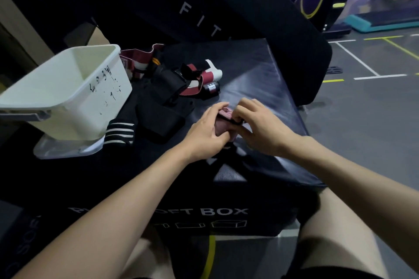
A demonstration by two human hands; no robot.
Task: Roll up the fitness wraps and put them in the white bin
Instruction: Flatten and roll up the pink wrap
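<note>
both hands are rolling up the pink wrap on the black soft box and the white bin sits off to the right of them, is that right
Not quite: the white bin sits to the left of the hands, not the right, as the head view shows. The rest holds: the left hand and the right hand both grip the pink wrap over the black soft box.

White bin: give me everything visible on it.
The white bin is a rectangular tub, plastic by the look, open-topped with a rolled rim and a grey handle on its near left end. Black handwriting marks its right wall. It sits tilted, its base on what looks like a clear lid, at the left of the black soft box. No wraps show inside. A black-and-white striped wrap lies against its near corner. Neither hand touches it.
</note>
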